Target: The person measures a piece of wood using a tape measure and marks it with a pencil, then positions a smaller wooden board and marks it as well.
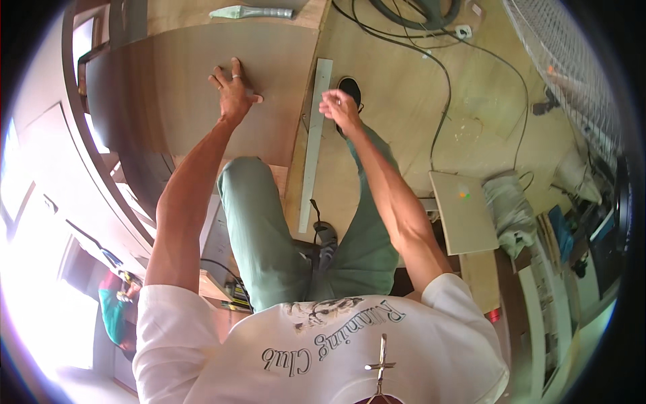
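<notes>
My left hand [233, 94] lies with spread fingers on a wide, smooth brown board [182, 94]. My right hand [342, 112] is off the board's right side, its fingers curled together and slightly blurred. Whether anything is in those fingers is hidden. Directly left of them, a long, pale, flat strip [313, 148] runs along the board's right edge; I cannot tell whether my fingertips touch it. At the board's far end lies a flat tool with a pale, widening blade and a grey handle [250, 12].
Black cables [445, 101] trail over the floor at the right, below a round dark base [420, 17]. A wire-caged fan [572, 60] stands far right. Nearer are a beige panel [464, 212] and a grey cloth bundle [510, 209]. My legs [252, 222] straddle the board's near corner.
</notes>
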Tool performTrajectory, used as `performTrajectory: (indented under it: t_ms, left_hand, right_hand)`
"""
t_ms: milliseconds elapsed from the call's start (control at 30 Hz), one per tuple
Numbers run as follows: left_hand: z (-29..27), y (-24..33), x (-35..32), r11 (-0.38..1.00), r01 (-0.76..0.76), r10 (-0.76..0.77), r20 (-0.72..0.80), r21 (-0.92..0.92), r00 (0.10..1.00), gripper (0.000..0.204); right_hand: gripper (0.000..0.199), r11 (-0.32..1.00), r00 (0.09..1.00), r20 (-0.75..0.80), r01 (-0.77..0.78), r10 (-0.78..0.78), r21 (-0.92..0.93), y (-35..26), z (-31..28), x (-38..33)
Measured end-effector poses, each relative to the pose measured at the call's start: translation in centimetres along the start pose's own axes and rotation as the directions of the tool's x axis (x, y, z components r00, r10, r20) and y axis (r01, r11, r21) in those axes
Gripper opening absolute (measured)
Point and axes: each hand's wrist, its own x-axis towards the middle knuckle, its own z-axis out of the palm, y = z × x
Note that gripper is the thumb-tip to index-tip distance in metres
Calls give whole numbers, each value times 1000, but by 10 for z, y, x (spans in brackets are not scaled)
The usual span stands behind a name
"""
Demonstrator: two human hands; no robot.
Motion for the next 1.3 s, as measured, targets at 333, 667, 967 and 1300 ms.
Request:
performTrajectory:
  t_ms: [333,667,967,1300]
  left_hand:
    - [6,-9,11,997,-11,3,99,79,995,134]
    - [11,-11,17,996,-27,17,103,90,994,141]
    - [10,-10,18,996,-5,-5,109,93,994,142]
    - [4,-11,20,976,-59,32,130,211,991,144]
  right_hand:
    - [17,994,930,-355,111,-97,17,137,119,-96]
    - [16,976,832,-533,41,-151,-213,130,134,-95]
    - [14,962,847,-481,116,-226,-247,141,130,-86]
    - [14,966,860,-463,121,-217,-228,140,128,-86]
